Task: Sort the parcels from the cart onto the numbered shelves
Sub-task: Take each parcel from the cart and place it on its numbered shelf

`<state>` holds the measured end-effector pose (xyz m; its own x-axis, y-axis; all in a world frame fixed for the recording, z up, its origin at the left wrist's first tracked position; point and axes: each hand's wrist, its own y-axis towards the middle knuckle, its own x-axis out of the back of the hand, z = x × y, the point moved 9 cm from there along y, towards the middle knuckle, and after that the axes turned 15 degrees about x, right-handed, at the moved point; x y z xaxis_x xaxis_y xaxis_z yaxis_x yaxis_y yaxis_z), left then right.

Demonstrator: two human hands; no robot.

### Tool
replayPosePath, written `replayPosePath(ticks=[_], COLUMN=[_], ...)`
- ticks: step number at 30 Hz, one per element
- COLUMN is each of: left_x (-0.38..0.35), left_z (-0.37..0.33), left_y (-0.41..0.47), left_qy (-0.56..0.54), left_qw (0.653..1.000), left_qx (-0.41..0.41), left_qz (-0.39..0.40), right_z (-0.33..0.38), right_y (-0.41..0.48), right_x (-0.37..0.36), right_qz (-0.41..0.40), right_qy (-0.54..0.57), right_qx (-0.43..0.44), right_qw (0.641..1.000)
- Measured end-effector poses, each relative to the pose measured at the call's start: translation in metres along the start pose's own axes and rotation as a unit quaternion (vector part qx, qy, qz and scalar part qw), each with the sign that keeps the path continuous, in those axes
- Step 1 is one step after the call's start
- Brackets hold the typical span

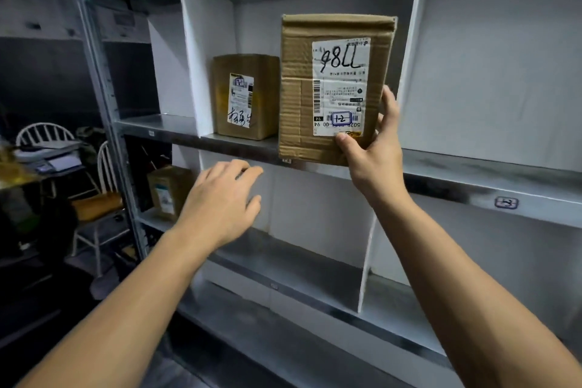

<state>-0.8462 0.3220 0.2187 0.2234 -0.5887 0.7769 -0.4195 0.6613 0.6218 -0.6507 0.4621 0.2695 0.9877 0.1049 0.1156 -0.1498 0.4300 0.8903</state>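
Observation:
My right hand (373,148) grips the lower right corner of a flat cardboard parcel (302,94), thumb on its front. The parcel is upright, its white label upside down with a boxed "1-2" mark, at the front edge of the upper metal shelf (472,164). It sits in the compartment between two white dividers. A second cardboard parcel (264,98) stands further back on the same shelf, to the left. My left hand (220,198) hovers lower left, in front of the shelf below, fingers relaxed and holding nothing.
A small label (506,202) is stuck on the shelf edge at right. Another box (167,190) sits on the lower shelf (283,255) at left. White chairs (97,198) and a cluttered table stand left of the rack's steel upright (104,98).

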Motion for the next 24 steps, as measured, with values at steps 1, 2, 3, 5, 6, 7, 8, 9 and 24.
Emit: replayPosePath(ticks=[1,2,3,5,6,7,8,9,24], left_x=[-0.003,-0.008,-0.013,-0.023,-0.028,-0.033,-0.039,-0.044,-0.097], left_z=[0.002,0.004,0.006,0.011,0.015,0.020,0.023,0.026,0.003], left_y=[0.011,0.023,0.035,0.057,0.067,0.077,0.086,0.094,0.149], left_qy=[-0.006,-0.010,-0.013,-0.022,-0.031,-0.041,-0.050,-0.055,-0.162], left_qw=[1.000,1.000,1.000,0.999,0.998,0.997,0.996,0.996,0.968], left_qx=[-0.007,-0.016,-0.026,-0.047,-0.054,-0.060,-0.067,-0.075,-0.185], left_qz=[-0.002,0.000,0.002,0.003,0.004,0.005,0.007,0.008,0.051], right_z=[-0.008,-0.017,-0.026,-0.046,-0.054,-0.063,-0.070,-0.079,-0.134], right_y=[0.008,0.016,0.022,0.032,0.036,0.039,0.042,0.044,0.050], right_x=[-0.007,-0.012,-0.016,-0.023,-0.025,-0.026,-0.028,-0.029,-0.035], right_qz=[-0.002,-0.008,-0.015,-0.027,-0.032,-0.037,-0.038,-0.037,-0.024], right_qy=[-0.016,-0.032,-0.048,-0.084,-0.102,-0.116,-0.128,-0.138,-0.228], right_qx=[-0.003,-0.011,-0.022,-0.043,-0.051,-0.058,-0.066,-0.076,-0.164], right_qw=[1.000,0.999,0.998,0.995,0.993,0.991,0.989,0.987,0.960])
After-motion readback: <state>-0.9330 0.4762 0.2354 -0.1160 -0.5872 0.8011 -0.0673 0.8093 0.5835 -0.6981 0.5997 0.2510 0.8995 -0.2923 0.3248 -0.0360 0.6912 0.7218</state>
